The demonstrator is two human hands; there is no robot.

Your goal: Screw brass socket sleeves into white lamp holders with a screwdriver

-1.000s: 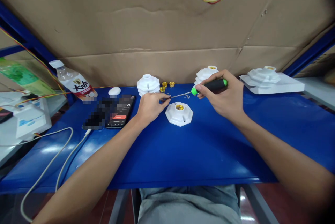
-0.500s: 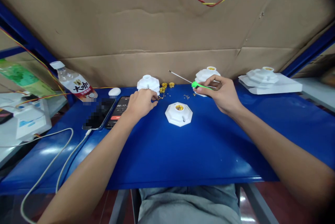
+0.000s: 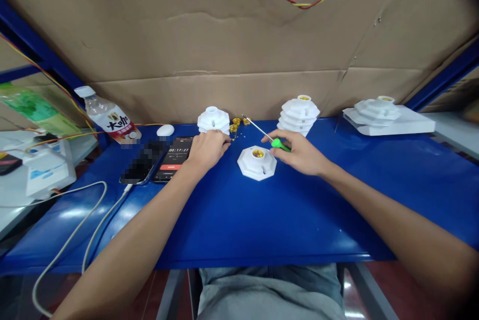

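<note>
My right hand (image 3: 297, 151) is closed around the green handle of a screwdriver (image 3: 277, 144), whose thin metal shaft points up and left toward the brass parts. Below its tip, a white octagonal lamp holder (image 3: 249, 165) with a brass threaded socket lies flat on the blue table. My left hand (image 3: 208, 149) has its fingertips pressed together at the tabletop, beside tiny metal pieces (image 3: 234, 139). Whatever those fingers pinch is too small to make out. Just behind them stand stacked white lamp holders (image 3: 212, 119) and several brass threaded sleeves (image 3: 235, 123).
A taller stack of white lamp holders (image 3: 298, 113) stands at the back. Farther right, more holders (image 3: 376, 110) rest on a white box (image 3: 415, 123). On the left are two phones, one showing a timer (image 3: 175, 153), a bottle (image 3: 112, 120) and a white cable (image 3: 98, 230).
My right hand has moved down and left with the screwdriver, away from the back stack and closer to the single lamp holder. My left hand stays nearly in place by the tiny pieces.
</note>
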